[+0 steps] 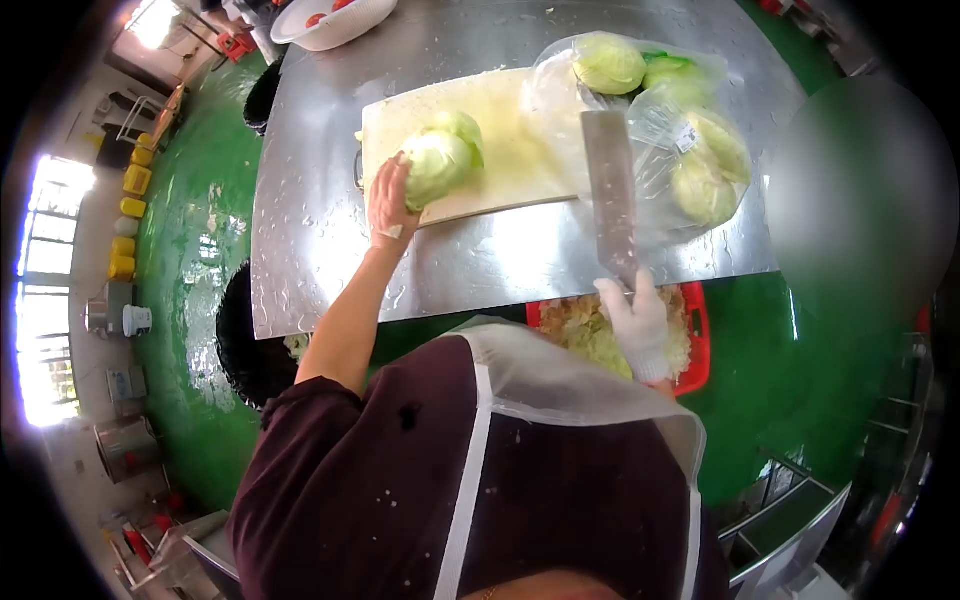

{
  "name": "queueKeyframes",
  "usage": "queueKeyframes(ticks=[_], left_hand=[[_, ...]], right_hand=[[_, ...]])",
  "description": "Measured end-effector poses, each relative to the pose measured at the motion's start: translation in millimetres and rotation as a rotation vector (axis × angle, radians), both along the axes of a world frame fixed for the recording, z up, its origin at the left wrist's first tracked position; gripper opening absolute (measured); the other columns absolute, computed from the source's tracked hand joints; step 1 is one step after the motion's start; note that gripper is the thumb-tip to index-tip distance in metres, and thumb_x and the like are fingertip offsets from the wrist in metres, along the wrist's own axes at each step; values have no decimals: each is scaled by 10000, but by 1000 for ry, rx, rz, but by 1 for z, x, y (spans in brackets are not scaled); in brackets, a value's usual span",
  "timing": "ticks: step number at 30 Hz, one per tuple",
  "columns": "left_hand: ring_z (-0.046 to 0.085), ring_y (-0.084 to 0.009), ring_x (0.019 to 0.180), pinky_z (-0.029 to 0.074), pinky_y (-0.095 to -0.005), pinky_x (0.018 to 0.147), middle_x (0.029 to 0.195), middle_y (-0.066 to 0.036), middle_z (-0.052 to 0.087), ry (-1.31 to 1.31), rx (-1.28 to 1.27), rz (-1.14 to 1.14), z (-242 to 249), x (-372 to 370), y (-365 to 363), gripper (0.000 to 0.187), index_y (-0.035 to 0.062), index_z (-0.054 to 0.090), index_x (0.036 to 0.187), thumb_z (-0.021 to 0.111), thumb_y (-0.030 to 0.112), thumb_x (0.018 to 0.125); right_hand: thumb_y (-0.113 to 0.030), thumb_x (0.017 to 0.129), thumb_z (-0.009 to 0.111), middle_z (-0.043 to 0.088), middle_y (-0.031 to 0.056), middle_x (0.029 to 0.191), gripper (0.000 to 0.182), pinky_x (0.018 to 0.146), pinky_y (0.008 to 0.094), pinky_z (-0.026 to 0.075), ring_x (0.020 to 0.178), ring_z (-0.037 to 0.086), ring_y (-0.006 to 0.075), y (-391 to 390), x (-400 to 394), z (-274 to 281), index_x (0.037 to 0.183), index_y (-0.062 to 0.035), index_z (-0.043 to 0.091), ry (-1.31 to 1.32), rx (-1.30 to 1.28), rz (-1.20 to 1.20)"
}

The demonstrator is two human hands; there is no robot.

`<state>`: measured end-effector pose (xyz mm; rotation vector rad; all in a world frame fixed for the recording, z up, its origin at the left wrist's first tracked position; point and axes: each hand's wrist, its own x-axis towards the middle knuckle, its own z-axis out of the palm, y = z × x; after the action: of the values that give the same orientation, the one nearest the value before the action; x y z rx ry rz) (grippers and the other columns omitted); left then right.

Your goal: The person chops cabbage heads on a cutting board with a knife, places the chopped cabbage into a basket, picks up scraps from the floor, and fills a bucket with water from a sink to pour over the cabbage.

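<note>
A pale green cabbage [440, 160] rests on the left part of a white cutting board [520, 195]. My bare left hand [391, 200] grips it from its near left side, fingers against the leaves. In my right hand [637, 318], which wears a white glove, is the handle of a wide cleaver [610, 185]. Its blade points away from me, over the metal table between the board and a clear plastic bag [660, 215]. Several more cabbages [704, 190] lie in and around the bag.
Under the near edge of the wet metal table [480, 250], a red crate [697, 340] holds chopped cabbage. A white basin [330, 25] with tomatoes stands at the far left. Black-lined bins [245, 350] line the table's left side, on a wet green floor [195, 250].
</note>
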<state>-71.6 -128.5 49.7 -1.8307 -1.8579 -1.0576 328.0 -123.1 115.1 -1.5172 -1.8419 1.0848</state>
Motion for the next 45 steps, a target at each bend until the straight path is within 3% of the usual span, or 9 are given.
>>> queueKeyframes(ticks=[2,11,13,16,20,25,28,36,45], left_hand=[[480,-361,1269,418,-449,1045,1378,-114,510,24,9,-74,-7,-4,-5,711,107,489,1257,825,71,631],[495,-280,1244,454,-392,1019,1337,-113,525,-627,-9,-89,-31,-58,-10,886,144,345,1384,866,78,670],[512,-237,1193,452,-361,1005,1270,-116,545,-798,-99,28,-29,-70,-13,814,98,362,1378,840,91,719],[514,-225,1193,449,-362,1007,1281,-97,538,-1579,-77,-378,-17,-104,-15,719,83,384,1372,788,105,778],[627,-215,1033,546,-338,855,1206,-131,578,-1791,-292,-238,-21,-123,-21,588,-13,406,1352,696,189,882],[640,-213,1005,564,-354,791,1204,-135,595,-1507,-462,-101,27,-97,-2,672,-5,435,1350,436,553,976],[615,-210,997,545,-356,796,1240,-145,569,-1511,-475,-224,57,-93,9,696,21,424,1372,387,593,977],[469,-393,1158,368,-486,1018,1316,-250,402,-495,40,-21,35,-52,65,567,-38,444,1212,661,366,879],[461,-360,1088,354,-456,974,1110,-168,540,-483,255,-223,37,-17,114,200,36,552,1044,566,144,876]], right_hand=[[-229,884,663,601,25,696,395,604,270,451,627,558,98,-5,-13,0,1207,-28,555,16,1,31],[-396,873,577,642,198,816,423,720,501,452,831,608,433,13,-72,-4,1126,-60,525,-459,119,107],[-390,873,582,644,191,815,408,721,493,453,825,614,424,15,-81,-8,1111,-64,517,-444,118,120],[-391,869,590,647,187,818,404,718,489,454,818,618,416,14,-103,-3,1093,-65,510,-426,80,151],[-393,858,609,653,187,819,409,711,477,460,820,622,411,13,-114,6,1073,-58,511,-385,77,157],[-385,849,636,654,168,787,510,688,430,479,781,647,351,13,-115,7,1213,-48,518,-409,19,141],[-337,853,651,658,126,767,553,625,371,491,708,659,246,17,-124,22,1293,-38,498,-312,-160,119],[-341,878,614,652,99,698,398,613,367,487,616,649,230,19,-153,40,1192,-102,555,-106,-206,74],[-168,893,654,641,80,808,384,583,266,544,674,639,120,36,-165,54,1168,51,499,25,32,110]])
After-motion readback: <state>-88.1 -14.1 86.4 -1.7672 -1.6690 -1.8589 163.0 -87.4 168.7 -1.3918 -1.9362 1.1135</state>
